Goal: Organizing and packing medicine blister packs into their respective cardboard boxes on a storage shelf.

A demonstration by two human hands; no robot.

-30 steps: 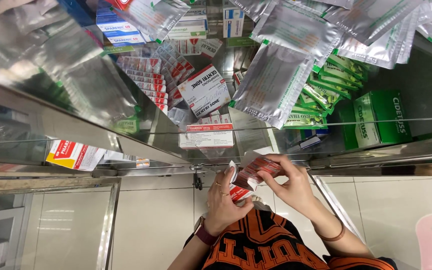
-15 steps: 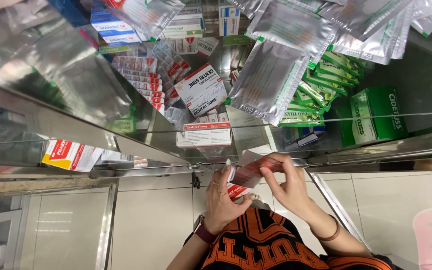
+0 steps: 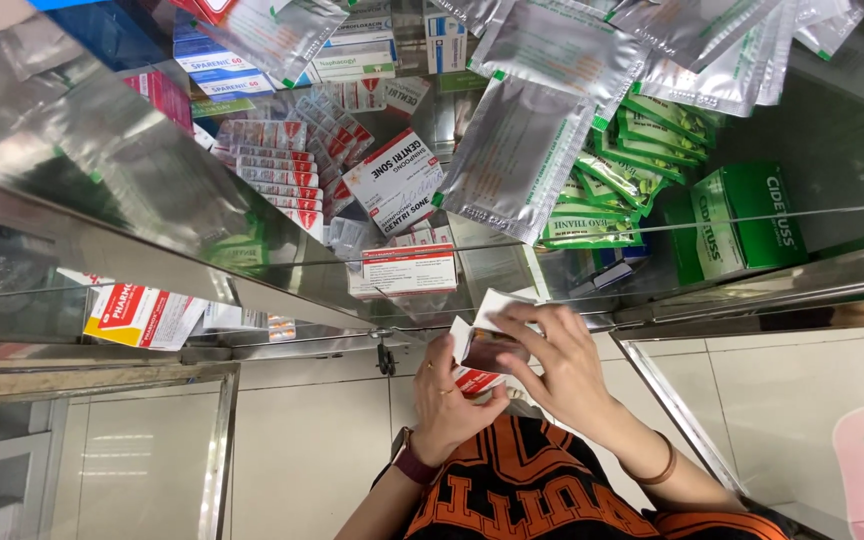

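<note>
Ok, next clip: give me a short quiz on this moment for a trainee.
1. What do the left hand and right hand hold between them?
A. a small white-and-red box
B. a silver sachet
C. a green carton
2. True or false: the dark wristwatch is on the right wrist.
3. Fill in: the end flap of the held box is ___.

Key
1. A, the small white-and-red box.
2. False: it is on the left wrist; the right wrist has a thin bracelet.
3. Open.
</note>
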